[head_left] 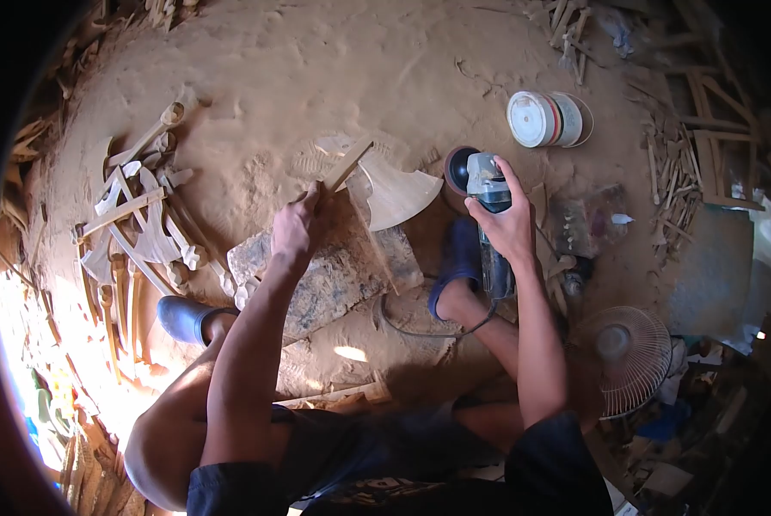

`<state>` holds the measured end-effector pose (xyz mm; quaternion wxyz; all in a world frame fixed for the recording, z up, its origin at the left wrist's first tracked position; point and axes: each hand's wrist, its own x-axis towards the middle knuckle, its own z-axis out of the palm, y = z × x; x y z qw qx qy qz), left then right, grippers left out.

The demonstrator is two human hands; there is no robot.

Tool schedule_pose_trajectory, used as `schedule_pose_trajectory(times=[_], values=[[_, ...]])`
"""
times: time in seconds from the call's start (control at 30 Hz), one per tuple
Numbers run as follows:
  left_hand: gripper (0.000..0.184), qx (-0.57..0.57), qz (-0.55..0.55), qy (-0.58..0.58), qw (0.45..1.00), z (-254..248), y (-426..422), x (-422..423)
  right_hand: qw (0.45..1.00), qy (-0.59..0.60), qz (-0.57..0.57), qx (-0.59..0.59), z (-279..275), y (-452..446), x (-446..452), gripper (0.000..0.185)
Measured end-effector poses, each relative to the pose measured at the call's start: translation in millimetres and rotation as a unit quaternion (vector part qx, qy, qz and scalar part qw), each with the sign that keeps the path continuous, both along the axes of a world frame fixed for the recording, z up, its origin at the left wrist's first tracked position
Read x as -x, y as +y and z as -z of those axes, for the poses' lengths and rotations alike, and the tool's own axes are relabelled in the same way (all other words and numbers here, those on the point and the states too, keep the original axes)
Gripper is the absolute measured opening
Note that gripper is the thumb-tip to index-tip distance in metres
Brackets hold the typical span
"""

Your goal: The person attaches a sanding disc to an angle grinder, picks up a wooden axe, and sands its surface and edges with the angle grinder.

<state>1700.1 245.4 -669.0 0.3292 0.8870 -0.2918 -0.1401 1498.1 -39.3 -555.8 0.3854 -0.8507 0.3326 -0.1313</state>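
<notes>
My left hand is wrapped round the handle of a pale wooden axe, whose wide curved blade points right. In my right hand is an angle grinder with a round dark disc at its upper left. The disc is a little to the right of the axe blade, with a small gap between them. Beneath the axe and my left forearm lies a worn, stained block on the dusty ground. A cable loops below the grinder.
Carved wooden pieces are piled at the left. A white bucket lies on its side at the upper right. A round fan stands at the lower right, and wood sticks lie near the right edge. Blue shoes flank the block.
</notes>
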Motion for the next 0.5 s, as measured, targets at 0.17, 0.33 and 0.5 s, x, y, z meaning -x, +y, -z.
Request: schedule_pose_trajectory(times=[0.17,0.33,0.5], values=[[0.033,-0.034,0.000,0.056,0.998,-7,-1,1,0.998,-0.053,0.017,-0.009,-18,15,8,0.081],[0.039,-0.027,0.019,-0.010,0.999,-4,10,14,0.999,-0.021,-0.041,0.007,-56,61,19,0.083],[0.045,-0.060,0.140,-0.087,0.985,-3,35,37,0.996,0.039,-0.081,-0.018,-51,112,43,0.082]])
